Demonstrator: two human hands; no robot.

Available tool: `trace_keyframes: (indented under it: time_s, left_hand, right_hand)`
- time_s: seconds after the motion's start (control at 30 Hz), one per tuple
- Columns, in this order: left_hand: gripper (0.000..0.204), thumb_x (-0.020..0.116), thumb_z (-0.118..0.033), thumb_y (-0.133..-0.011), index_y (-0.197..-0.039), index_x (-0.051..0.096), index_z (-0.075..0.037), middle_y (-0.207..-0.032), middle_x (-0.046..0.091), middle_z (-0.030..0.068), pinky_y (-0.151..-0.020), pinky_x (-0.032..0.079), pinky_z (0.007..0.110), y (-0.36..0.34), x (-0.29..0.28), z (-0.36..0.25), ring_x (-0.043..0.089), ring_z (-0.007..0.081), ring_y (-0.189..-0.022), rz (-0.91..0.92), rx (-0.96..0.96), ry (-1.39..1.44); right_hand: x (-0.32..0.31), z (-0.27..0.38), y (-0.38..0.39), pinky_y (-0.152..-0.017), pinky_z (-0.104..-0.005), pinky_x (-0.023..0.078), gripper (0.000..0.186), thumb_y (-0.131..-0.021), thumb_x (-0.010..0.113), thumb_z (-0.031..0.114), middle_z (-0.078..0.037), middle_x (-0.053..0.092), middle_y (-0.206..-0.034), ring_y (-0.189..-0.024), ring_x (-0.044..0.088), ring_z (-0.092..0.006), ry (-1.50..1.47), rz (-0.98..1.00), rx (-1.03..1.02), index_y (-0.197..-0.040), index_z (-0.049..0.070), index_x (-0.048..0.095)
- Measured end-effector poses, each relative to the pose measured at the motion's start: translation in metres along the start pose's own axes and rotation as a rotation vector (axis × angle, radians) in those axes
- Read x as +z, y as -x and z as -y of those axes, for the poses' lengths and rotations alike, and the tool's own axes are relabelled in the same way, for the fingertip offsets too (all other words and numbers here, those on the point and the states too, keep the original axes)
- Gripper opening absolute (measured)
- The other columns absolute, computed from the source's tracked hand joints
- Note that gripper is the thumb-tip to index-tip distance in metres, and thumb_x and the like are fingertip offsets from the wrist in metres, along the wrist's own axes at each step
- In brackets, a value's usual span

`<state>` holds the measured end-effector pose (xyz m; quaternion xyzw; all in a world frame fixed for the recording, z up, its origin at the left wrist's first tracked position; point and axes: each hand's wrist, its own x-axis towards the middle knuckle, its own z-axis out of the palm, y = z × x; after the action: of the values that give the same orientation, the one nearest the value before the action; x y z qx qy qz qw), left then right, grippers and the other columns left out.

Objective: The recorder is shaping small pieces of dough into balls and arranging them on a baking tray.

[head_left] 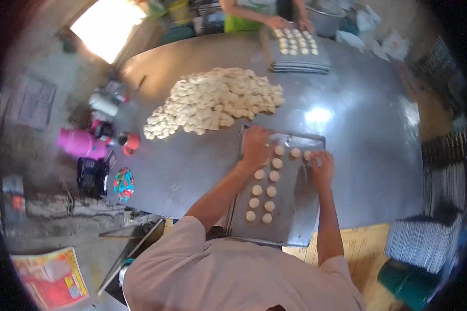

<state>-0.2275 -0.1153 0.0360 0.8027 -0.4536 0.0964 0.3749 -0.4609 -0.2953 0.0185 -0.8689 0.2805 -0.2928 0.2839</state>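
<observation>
At the bench's (pixel 368 176) near edge, a dark oblong baking tray (pixel 298 217), bearing pale dough balls (pixel 271 191) mostly in two columns toward its left edge. Twelve plainly countable: four in the left column, six in the next, two more along the far edge; any under the left hand (pixel 257 146) impossible to count. Left hand over the tray's far left corner; grip clenched or released, impossible to tell. Right hand (pixel 323 167) at the far right corner, fingertips at the last ball of the far row; pinching or merely touching, impossible to tell.

Beyond the tray, toward the bench's left, one broad heap of dough pieces (pixel 218 101), too many to count. At the far edge, one stack of flat trays (pixel 298 67), with rows of dough balls on top and a co-worker's hands (pixel 276 22) alongside. By the left edge, one red mug (pixel 129 142), one pink jug (pixel 82 143), one colourful bundle (pixel 123 184). Bench of shiny grey metal; to its right, a green bin (pixel 407 282) and a ribbed grey stack (pixel 417 243).
</observation>
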Motion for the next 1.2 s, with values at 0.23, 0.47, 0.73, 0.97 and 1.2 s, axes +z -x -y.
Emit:
trace_keyframes:
  time_s: [0.23, 0.47, 0.73, 0.97, 1.2]
  left_hand:
    - [0.031, 0.079, -0.03, -0.09, -0.115, 0.075, -0.011, -0.115, 0.068, 0.0157, -0.094, 0.049, 0.057, -0.026, -0.08, 0.211, 0.062, 0.0375, -0.114, -0.166, -0.227, -0.533]
    - [0.031, 0.07, -0.012, -0.098, -0.128, 0.068, -0.002, -0.112, 0.064, 0.0219, -0.091, 0.051, 0.052, 0.036, -0.169, 0.198, 0.061, 0.0435, -0.11, -0.229, -0.184, -0.028]
    - [0.027, 0.071, -0.013, -0.096, -0.121, 0.069, -0.004, -0.116, 0.067, 0.0196, -0.092, 0.056, 0.054, 0.214, -0.191, 0.184, 0.067, 0.0443, -0.105, 0.28, -0.333, -0.011]
    - [0.025, 0.071, -0.019, -0.093, -0.113, 0.066, -0.004, -0.116, 0.068, 0.016, -0.099, 0.052, 0.052, 0.275, -0.273, 0.253, 0.065, 0.0401, -0.111, -0.015, -0.647, -0.214]
    - [0.022, 0.061, -0.025, -0.104, -0.117, 0.065, -0.008, -0.119, 0.069, 0.0142, -0.102, 0.051, 0.049, 0.26, -0.257, 0.341, 0.063, 0.033, -0.117, 0.373, -0.188, -0.433]
  right_hand:
    - [0.021, 0.081, -0.003, -0.087, -0.0433, 0.055, 0.016, -0.099, 0.077, 0.018, -0.013, 0.073, -0.1, -0.095, 0.069, -0.0325, -0.158, 0.006, 0.065, -0.101, 0.003, 0.076]
    - [0.15, 0.164, 0.018, -0.085, -0.0432, 0.055, 0.028, -0.097, 0.079, 0.022, -0.013, 0.072, -0.102, -0.092, 0.07, -0.032, -0.288, 0.193, 0.078, -0.117, 0.003, 0.076]
    - [0.36, 0.233, -0.067, -0.074, -0.0448, 0.056, 0.028, -0.097, 0.078, 0.02, -0.021, 0.067, -0.103, -0.079, 0.069, -0.0375, -0.106, 0.105, -0.146, -0.117, 0.002, 0.072]
    - [0.314, 0.269, 0.039, -0.087, -0.0598, 0.05, 0.026, -0.101, 0.07, 0.025, -0.026, 0.066, -0.116, -0.107, 0.063, -0.047, 0.097, 0.44, 0.07, -0.105, 0.0, 0.064]
    - [0.323, 0.26, 0.1, -0.102, -0.0546, 0.046, 0.028, -0.105, 0.061, 0.029, -0.022, 0.066, -0.117, -0.115, 0.06, -0.0414, 0.314, 0.379, -0.384, -0.112, 0.002, 0.067]
